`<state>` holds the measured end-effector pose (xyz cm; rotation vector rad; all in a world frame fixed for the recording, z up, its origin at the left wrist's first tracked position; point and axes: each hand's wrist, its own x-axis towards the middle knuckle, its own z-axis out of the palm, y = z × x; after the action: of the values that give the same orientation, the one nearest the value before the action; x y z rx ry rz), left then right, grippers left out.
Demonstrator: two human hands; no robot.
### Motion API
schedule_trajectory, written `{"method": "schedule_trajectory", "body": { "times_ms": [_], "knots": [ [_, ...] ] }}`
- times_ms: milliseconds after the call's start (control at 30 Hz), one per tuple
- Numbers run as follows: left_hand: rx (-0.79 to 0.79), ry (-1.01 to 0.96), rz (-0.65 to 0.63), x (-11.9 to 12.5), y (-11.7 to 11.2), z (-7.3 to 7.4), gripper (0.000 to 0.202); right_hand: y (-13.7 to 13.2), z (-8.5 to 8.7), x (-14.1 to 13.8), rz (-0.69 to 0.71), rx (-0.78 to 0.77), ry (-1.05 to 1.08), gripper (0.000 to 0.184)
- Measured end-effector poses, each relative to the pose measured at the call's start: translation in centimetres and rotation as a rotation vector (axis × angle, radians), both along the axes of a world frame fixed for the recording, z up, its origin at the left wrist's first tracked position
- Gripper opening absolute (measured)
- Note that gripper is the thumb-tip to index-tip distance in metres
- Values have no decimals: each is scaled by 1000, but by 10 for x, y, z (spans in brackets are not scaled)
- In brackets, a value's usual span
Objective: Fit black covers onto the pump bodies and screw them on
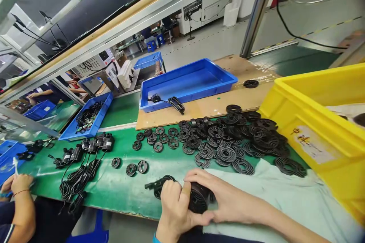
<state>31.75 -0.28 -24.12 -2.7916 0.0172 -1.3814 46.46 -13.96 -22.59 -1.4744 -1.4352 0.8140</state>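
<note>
At the table's front edge, my left hand [174, 209] and my right hand [228, 197] close from both sides on a black round part with a slotted face [198, 199]. My left fist presses against its upper edge, while the fingers and thumb of my right hand curve around its right side. Part of it lies hidden behind my fingers. Just beyond my left knuckles is a black corded piece [160, 186], partly covered. A heap of black slotted discs [226, 153] lies behind my hands. Smaller round black covers [131, 169] are scattered to the left.
A yellow bin [285, 110] stands at right beside a pale cloth [273, 193]. Behind the heap, a blue tray [188, 95] holds one corded part [176, 103]. Black corded units [75, 153] lie left on the green table [110, 190]. A co-worker's hands [21, 183] are at far left.
</note>
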Motion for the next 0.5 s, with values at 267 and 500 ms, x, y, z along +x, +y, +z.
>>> {"method": "schedule_trajectory", "body": {
  "times_ms": [267, 500],
  "knots": [
    [93, 97, -82, 18, -16, 40, 41, 13, -41, -8, -181, 357, 14, 44],
    [263, 329, -260, 35, 9, 54, 60, 25, -48, 13, -189, 221, 81, 60]
  ]
}}
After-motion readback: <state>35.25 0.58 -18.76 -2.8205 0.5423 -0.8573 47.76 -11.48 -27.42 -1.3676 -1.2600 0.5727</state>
